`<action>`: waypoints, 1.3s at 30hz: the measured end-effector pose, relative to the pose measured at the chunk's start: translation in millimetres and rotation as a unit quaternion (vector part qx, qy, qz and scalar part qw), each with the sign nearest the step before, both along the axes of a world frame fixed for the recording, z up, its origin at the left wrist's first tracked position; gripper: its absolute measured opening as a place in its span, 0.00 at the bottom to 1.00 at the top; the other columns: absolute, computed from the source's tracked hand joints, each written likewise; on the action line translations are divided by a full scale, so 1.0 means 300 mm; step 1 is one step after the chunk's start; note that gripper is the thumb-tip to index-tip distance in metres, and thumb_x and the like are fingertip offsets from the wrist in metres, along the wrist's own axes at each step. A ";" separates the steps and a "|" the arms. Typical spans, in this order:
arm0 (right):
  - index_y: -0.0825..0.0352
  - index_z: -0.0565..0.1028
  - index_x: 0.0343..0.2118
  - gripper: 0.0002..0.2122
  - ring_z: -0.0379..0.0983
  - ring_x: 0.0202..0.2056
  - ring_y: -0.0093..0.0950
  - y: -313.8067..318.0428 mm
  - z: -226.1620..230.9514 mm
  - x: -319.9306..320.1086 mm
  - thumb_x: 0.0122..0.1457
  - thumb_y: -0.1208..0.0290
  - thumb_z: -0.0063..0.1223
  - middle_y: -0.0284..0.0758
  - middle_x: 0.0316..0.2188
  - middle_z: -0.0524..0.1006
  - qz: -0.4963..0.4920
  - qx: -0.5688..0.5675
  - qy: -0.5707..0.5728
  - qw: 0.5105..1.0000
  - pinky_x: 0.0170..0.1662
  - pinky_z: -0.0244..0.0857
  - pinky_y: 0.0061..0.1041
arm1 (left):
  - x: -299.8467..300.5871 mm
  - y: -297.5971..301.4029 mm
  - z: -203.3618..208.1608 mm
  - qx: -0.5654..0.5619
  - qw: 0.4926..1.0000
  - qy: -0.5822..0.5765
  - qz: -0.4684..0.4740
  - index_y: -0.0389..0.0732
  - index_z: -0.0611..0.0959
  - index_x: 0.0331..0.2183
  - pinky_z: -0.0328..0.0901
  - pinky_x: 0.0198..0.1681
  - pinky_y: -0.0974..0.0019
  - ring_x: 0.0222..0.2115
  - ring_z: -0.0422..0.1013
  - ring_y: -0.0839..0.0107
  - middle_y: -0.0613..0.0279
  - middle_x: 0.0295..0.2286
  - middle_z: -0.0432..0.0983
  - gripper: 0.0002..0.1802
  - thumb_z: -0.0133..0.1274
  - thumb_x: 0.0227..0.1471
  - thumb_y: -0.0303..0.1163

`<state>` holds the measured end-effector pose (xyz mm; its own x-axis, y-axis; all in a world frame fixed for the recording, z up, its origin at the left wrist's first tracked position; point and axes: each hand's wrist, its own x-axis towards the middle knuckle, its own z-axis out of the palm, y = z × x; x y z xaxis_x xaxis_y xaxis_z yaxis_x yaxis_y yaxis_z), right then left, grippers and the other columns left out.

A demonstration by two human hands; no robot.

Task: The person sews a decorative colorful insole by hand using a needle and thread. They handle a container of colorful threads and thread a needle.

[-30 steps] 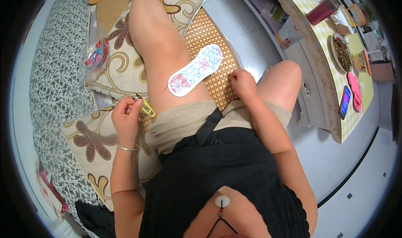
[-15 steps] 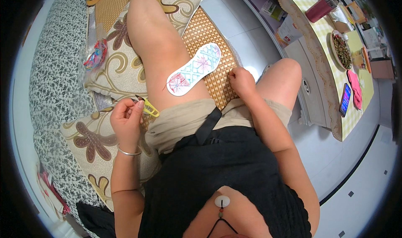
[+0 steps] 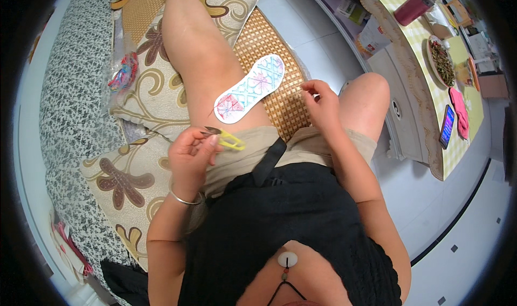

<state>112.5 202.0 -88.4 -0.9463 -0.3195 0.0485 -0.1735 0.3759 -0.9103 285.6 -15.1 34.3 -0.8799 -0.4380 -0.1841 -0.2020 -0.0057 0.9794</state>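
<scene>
My left hand (image 3: 194,154) is closed around small thread snips (image 3: 231,141) with a yellow handle and dark tips, held above the left leg of my beige shorts. Across my left thigh lies a white insole (image 3: 250,88) stitched in blue, pink and red, with a loose red thread at its heel end. Beside my right knee, over the edge of the woven mat, my right hand (image 3: 323,106) hovers with its fingers loosely bent and apart. No object shows in it. The insole is touched by neither hand.
Patterned cushions (image 3: 124,185) and a woven mat (image 3: 264,37) cover the seat. A plastic bag of coloured thread (image 3: 125,72) lies at the left. On the right, a checked table (image 3: 417,53) bears a plate of food (image 3: 440,62), a dark red bottle (image 3: 414,7), a phone (image 3: 446,127) and a pink cloth (image 3: 459,113).
My left hand has moved right, bringing the snips from the cushion side to over my shorts. My right hand has shifted slightly right and its fingers have loosened. The insole stays put.
</scene>
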 end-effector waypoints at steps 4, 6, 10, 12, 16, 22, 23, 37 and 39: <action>0.69 0.74 0.38 0.10 0.71 0.27 0.22 -0.053 0.149 0.138 0.59 0.69 0.45 0.34 0.30 0.76 0.231 -0.244 -0.232 0.913 0.29 0.66 0.20 | -0.017 0.063 -0.026 0.019 0.998 -0.016 -0.049 0.34 0.74 0.29 0.59 0.18 0.81 0.15 0.64 0.83 0.60 0.20 0.75 0.01 0.50 0.51 0.21; 0.71 0.73 0.39 0.12 0.71 0.26 0.23 -0.072 0.168 0.167 0.61 0.66 0.43 0.36 0.30 0.76 0.309 -0.328 -0.409 0.793 0.28 0.66 0.18 | -0.031 0.076 -0.028 0.036 0.996 -0.012 -0.080 0.33 0.75 0.29 0.59 0.19 0.81 0.16 0.64 0.83 0.60 0.21 0.75 0.02 0.51 0.50 0.21; 0.74 0.72 0.42 0.16 0.68 0.23 0.21 -0.079 0.150 0.175 0.62 0.64 0.42 0.40 0.28 0.75 0.375 -0.380 -0.560 0.634 0.25 0.63 0.14 | -0.044 0.057 -0.041 -0.025 0.988 0.027 -0.149 0.30 0.77 0.30 0.66 0.30 0.78 0.26 0.72 0.77 0.59 0.27 0.74 0.04 0.53 0.48 0.18; 0.74 0.71 0.43 0.15 0.64 0.19 0.19 -0.083 0.126 0.177 0.61 0.66 0.43 0.38 0.26 0.75 0.384 -0.382 -0.569 0.618 0.23 0.60 0.14 | -0.054 0.055 -0.036 -0.016 0.988 0.026 -0.153 0.30 0.77 0.29 0.65 0.29 0.78 0.26 0.71 0.77 0.60 0.27 0.74 0.04 0.54 0.47 0.18; 0.73 0.72 0.40 0.12 0.62 0.19 0.17 -0.094 0.126 0.170 0.61 0.70 0.43 0.34 0.25 0.74 0.346 -0.339 -0.538 0.690 0.22 0.57 0.13 | -0.075 0.020 -0.050 -0.157 0.984 0.021 -0.077 0.31 0.77 0.29 0.64 0.28 0.76 0.24 0.70 0.78 0.60 0.27 0.73 0.09 0.59 0.42 0.20; 0.69 0.70 0.39 0.08 0.55 0.21 0.14 -0.137 0.105 0.116 0.61 0.71 0.43 0.25 0.21 0.65 0.213 -0.316 -0.484 0.787 0.23 0.49 0.12 | -0.126 -0.064 -0.077 -0.525 0.850 0.014 -0.043 0.35 0.77 0.27 0.65 0.30 0.64 0.22 0.68 0.60 0.54 0.25 0.70 0.08 0.57 0.40 0.24; 0.69 0.69 0.39 0.08 0.54 0.21 0.14 -0.148 0.104 0.115 0.61 0.71 0.43 0.25 0.21 0.64 0.204 -0.311 -0.482 0.793 0.24 0.48 0.12 | -0.125 -0.068 -0.084 -0.519 0.853 0.010 -0.050 0.35 0.77 0.26 0.65 0.29 0.63 0.22 0.68 0.59 0.54 0.24 0.70 0.07 0.57 0.40 0.23; 0.70 0.70 0.41 0.11 0.70 0.34 0.35 -0.216 0.082 0.109 0.54 0.76 0.50 0.42 0.33 0.72 0.184 -0.096 0.011 0.978 0.39 0.64 0.27 | -0.128 -0.081 -0.086 -0.350 0.936 0.035 0.000 0.33 0.75 0.24 0.58 0.26 0.79 0.21 0.61 0.82 0.67 0.23 0.68 0.03 0.54 0.45 0.21; 0.70 0.69 0.40 0.11 0.70 0.36 0.39 -0.223 0.084 0.119 0.54 0.75 0.50 0.44 0.34 0.72 0.191 -0.111 -0.004 0.975 0.40 0.64 0.31 | -0.122 -0.093 -0.110 -0.331 0.942 0.061 -0.002 0.33 0.75 0.26 0.60 0.29 0.79 0.23 0.64 0.81 0.66 0.25 0.70 0.02 0.52 0.47 0.20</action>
